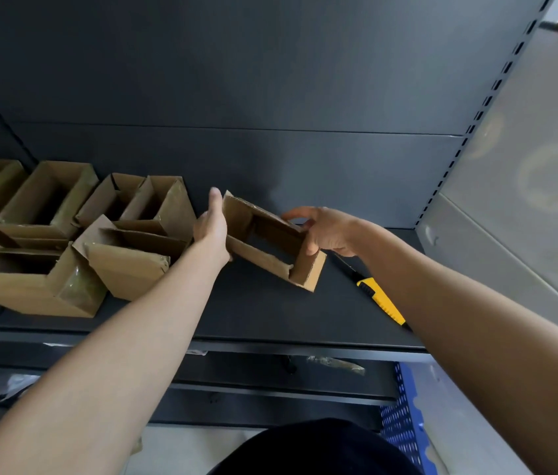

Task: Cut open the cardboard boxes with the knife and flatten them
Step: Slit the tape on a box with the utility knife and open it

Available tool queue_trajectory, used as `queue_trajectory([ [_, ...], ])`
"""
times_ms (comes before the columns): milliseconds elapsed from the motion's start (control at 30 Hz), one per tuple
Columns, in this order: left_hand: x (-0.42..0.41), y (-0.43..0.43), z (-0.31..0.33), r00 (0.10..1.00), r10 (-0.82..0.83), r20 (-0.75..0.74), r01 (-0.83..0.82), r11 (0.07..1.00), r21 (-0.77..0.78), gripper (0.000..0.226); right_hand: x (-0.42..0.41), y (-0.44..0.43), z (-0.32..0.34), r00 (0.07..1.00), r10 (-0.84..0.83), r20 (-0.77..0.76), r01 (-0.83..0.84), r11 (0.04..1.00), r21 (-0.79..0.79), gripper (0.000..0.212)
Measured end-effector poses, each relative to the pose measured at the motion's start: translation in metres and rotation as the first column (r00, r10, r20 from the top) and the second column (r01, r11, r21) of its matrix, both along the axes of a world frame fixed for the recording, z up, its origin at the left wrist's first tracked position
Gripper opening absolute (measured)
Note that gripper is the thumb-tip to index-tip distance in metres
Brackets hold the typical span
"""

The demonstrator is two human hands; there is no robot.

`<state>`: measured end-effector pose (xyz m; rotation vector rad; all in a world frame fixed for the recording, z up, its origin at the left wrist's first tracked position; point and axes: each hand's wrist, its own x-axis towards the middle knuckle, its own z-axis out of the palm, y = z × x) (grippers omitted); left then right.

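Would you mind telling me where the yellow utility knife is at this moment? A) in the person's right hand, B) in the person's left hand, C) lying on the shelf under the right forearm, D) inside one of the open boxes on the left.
C: the yellow utility knife lies on the dark shelf beneath the right forearm, while the left hand and right hand both hold the small cardboard box.

No legible text, label, brand, number or sign appears on any surface: the cardboard boxes point(133, 241), the knife point(382, 299) and the shelf point(270, 310) show no readable markings from this view.
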<state>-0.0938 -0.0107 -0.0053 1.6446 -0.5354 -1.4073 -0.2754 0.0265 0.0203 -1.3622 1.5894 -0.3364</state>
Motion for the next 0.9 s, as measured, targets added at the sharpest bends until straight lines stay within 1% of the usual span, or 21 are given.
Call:
queue_trajectory([
  [33,0.0,0.0,0.003,0.998,-0.019,-0.06,0.021,0.999,0.025,0.08,-0.001,0.001,-0.002,1.0,-0.004,-0.012,0.004,1.0,-0.012,0.08],
  [67,0.001,-0.001,0.002,0.996,-0.043,-0.078,0.046,0.998,0.039,0.08,-0.001,0.003,-0.004,1.0,-0.007,-0.019,0.007,1.0,-0.018,0.08],
  [133,0.003,-0.003,-0.001,0.993,-0.063,-0.095,0.067,0.997,0.04,0.073,-0.002,0.007,-0.007,1.0,-0.011,-0.011,0.011,1.0,-0.017,0.079],
  [233,0.008,-0.006,-0.008,0.975,-0.059,-0.213,0.078,0.994,0.08,0.073,-0.004,0.011,-0.012,1.0,-0.009,-0.021,0.009,1.0,-0.018,0.079],
  [300,0.012,-0.009,-0.012,0.973,-0.06,-0.225,0.088,0.989,0.118,0.068,-0.007,0.013,-0.017,1.0,-0.009,-0.027,0.009,1.0,-0.004,0.076],
  [367,0.013,-0.01,-0.014,0.981,-0.052,-0.186,0.077,0.988,0.131,0.047,-0.012,0.013,-0.021,0.995,-0.043,0.091,0.037,0.997,0.071,0.068],
  [400,0.012,-0.01,-0.015,0.984,-0.053,-0.169,0.075,0.989,0.128,0.038,-0.015,0.012,-0.024,0.983,-0.078,0.166,0.059,0.991,0.116,0.06],
  [433,0.01,-0.009,-0.015,0.985,-0.061,-0.16,0.08,0.99,0.117,0.032,-0.017,0.012,-0.025,0.964,-0.129,0.234,0.093,0.983,0.159,0.05],
  [467,0.008,-0.009,-0.014,0.986,-0.07,-0.153,0.086,0.991,0.099,0.027,-0.018,0.012,-0.026,0.939,-0.199,0.28,0.148,0.97,0.193,0.048],
  [533,0.008,-0.01,-0.012,0.984,-0.097,-0.15,0.106,0.993,0.056,0.02,-0.021,0.009,-0.031,0.864,-0.381,0.33,0.306,0.917,0.257,0.067],
  [567,0.007,-0.011,-0.01,0.98,-0.122,-0.158,0.127,0.992,0.025,0.02,-0.022,0.009,-0.033,0.829,-0.452,0.328,0.374,0.886,0.276,0.073],
  [633,0.006,-0.013,-0.006,0.972,-0.175,-0.158,0.17,0.985,-0.041,0.027,-0.022,0.013,-0.034,0.804,-0.514,0.301,0.432,0.851,0.3,0.068],
  [700,0.004,-0.014,-0.002,0.974,-0.204,-0.097,0.195,0.976,-0.094,0.03,-0.024,0.019,-0.039,0.78,-0.559,0.282,0.462,0.818,0.344,0.069],
  [767,0.005,-0.016,0.0,0.982,-0.189,-0.004,0.187,0.973,-0.136,0.039,-0.027,0.022,-0.039,0.719,-0.62,0.315,0.501,0.776,0.384,0.072],
  [833,0.008,-0.017,-0.002,0.983,-0.172,0.062,0.18,0.972,-0.15,0.046,-0.032,0.019,-0.04,0.627,-0.684,0.371,0.571,0.729,0.378,0.06],
  [900,0.008,-0.016,-0.005,0.983,-0.164,0.087,0.175,0.974,-0.141,0.047,-0.036,0.014,-0.041,0.558,-0.74,0.377,0.668,0.669,0.325,0.048],
])
